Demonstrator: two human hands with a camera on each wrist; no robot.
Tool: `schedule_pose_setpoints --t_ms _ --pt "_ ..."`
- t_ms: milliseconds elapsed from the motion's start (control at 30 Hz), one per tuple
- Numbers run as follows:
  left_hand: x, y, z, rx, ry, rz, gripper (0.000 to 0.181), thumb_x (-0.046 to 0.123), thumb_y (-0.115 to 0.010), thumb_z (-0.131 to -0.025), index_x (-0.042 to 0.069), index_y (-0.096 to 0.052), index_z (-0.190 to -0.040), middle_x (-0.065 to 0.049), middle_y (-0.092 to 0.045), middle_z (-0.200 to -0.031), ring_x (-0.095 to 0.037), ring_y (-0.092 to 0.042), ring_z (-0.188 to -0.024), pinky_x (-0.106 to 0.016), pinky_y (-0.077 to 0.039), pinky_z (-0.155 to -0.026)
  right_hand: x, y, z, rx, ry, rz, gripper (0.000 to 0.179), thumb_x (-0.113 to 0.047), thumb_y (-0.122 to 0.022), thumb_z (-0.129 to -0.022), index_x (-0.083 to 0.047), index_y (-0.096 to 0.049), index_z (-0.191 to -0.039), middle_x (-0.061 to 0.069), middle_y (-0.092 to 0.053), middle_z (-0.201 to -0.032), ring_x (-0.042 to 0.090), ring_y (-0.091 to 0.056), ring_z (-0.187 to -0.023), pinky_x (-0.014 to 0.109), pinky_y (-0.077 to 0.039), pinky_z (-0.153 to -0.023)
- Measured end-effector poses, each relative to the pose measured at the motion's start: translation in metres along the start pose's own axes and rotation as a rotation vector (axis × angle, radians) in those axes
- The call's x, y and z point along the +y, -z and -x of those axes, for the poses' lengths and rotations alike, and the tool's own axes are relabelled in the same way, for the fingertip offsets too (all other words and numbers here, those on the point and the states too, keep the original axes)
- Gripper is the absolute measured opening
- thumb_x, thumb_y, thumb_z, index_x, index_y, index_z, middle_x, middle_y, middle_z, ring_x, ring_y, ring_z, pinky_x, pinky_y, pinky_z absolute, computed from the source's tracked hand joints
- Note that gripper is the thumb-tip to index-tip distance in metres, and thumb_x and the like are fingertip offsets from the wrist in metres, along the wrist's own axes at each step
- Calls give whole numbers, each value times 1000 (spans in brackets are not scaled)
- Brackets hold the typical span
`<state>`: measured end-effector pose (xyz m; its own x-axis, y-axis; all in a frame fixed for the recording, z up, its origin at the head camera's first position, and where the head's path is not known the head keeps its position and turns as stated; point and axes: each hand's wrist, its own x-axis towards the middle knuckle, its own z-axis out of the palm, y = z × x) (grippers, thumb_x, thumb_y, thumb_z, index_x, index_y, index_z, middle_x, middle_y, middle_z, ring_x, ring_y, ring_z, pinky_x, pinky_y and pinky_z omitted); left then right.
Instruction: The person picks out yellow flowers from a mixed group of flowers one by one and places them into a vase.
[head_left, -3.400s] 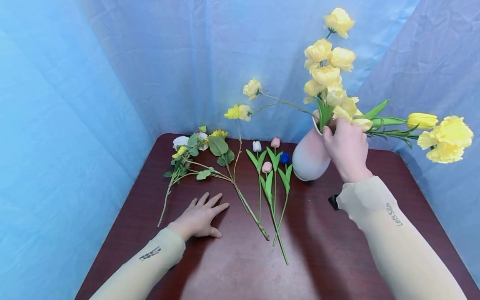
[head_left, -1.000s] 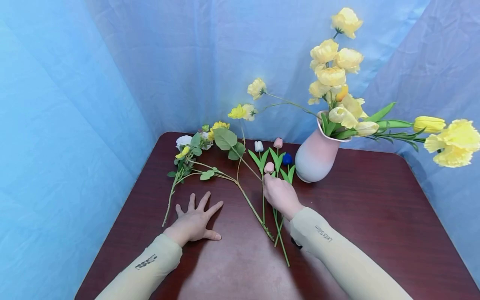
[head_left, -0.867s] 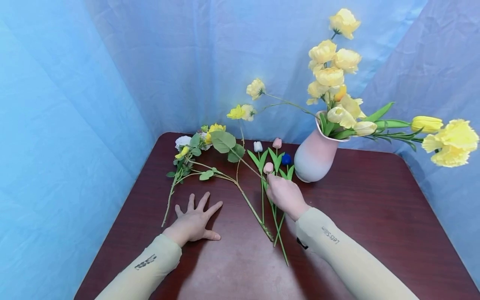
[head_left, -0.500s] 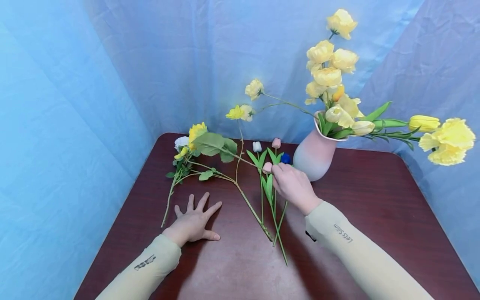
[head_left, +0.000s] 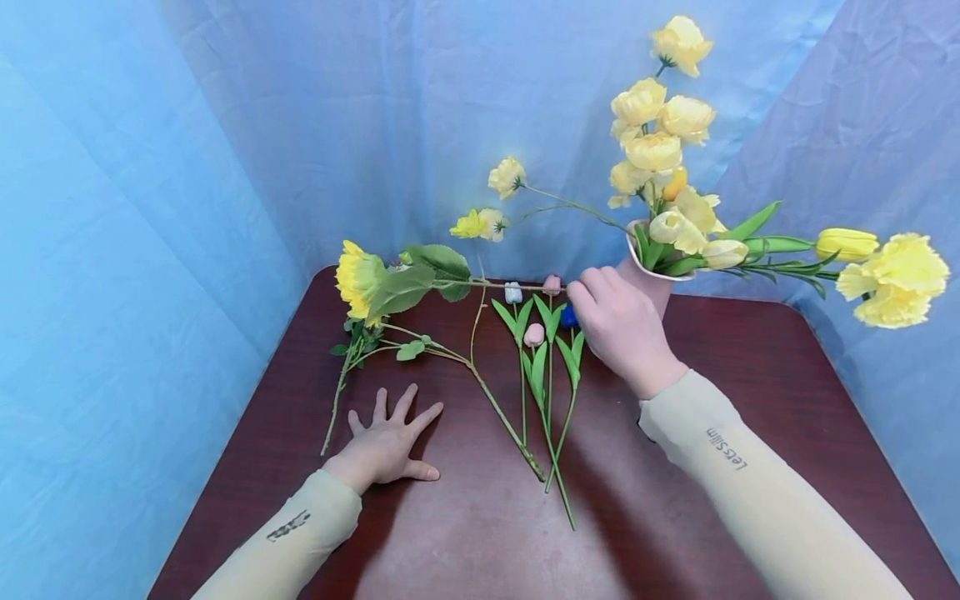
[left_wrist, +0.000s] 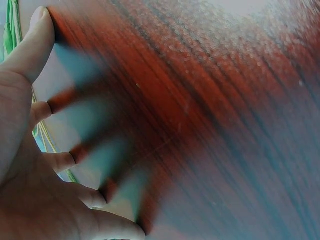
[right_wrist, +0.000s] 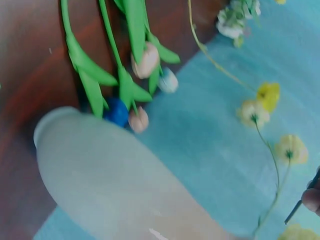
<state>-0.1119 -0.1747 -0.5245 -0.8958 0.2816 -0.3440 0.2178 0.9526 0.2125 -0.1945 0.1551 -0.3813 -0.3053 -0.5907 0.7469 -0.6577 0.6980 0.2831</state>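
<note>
My right hand (head_left: 622,329) pinches the stem of a yellow sunflower (head_left: 358,282), raised above the table. The stem runs sideways, with the bloom and large green leaves (head_left: 420,279) pointing left. Just behind that hand stands a pink-and-white vase (head_left: 651,289), partly hidden by it, full of pale yellow flowers (head_left: 654,154) and tulips. In the right wrist view, a fingertip and the dark stem end (right_wrist: 293,212) show at the right edge, near the vase (right_wrist: 110,170). My left hand (head_left: 386,446) rests on the table with its fingers spread and nothing in it.
Several tulips (head_left: 534,336), pink, white and blue, lie mid-table left of the vase. A branching stem (head_left: 498,408) with yellow flowers lies beside them. Farther left is a white rose stem (head_left: 335,408). Blue curtains (head_left: 360,125) surround the dark red table (head_left: 480,533).
My right hand, earlier at the vase, went to the flowers, took the sunflower by its stem, and lifted it up and right towards the vase. The bloom swung left. My left hand stays nearly still.
</note>
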Motion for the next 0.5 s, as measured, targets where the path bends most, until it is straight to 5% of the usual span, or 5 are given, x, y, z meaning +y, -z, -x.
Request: schedule_pose_setpoints --t_ms 500 --pt "1 1 2 8 -4 14 103 68 -77 -77 38 -27 -162 -12 -6 -172 -58 -4 -151 -88 -16 -102 30 11 -4 56 -39 81 15 12 -47 -100 9 -60 -93 22 -59 -88 39 -58 -76 49 -56 -69"
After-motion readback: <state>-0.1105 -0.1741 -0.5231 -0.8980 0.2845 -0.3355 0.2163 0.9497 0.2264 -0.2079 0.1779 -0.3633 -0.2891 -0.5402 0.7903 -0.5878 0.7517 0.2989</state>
